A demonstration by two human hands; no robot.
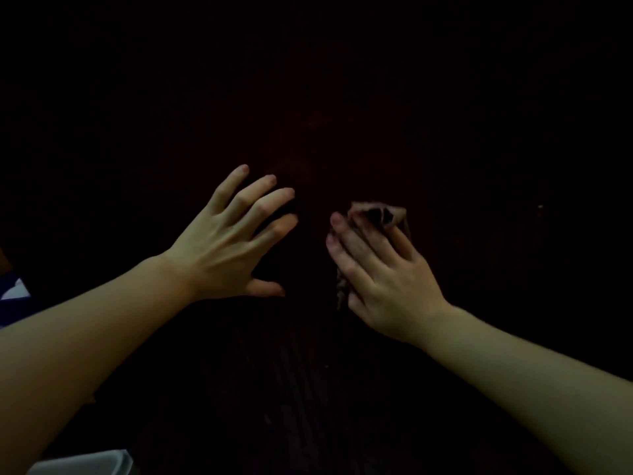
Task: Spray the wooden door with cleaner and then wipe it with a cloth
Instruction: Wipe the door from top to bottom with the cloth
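Note:
A very dark wooden door (325, 97) fills almost the whole view; faint vertical grain shows low in the middle. My left hand (233, 241) lies flat on it with fingers spread and holds nothing. Just to its right, my right hand (380, 269) presses a crumpled brownish cloth (380, 214) against the door. The cloth sticks out above the fingertips and below the thumb side of the palm. No spray bottle is visible.
A pale grey boxy object (82, 462) sits at the bottom left corner. A blue and white patch (13, 293) shows at the left edge. The scene is dim, so door edges and handle cannot be made out.

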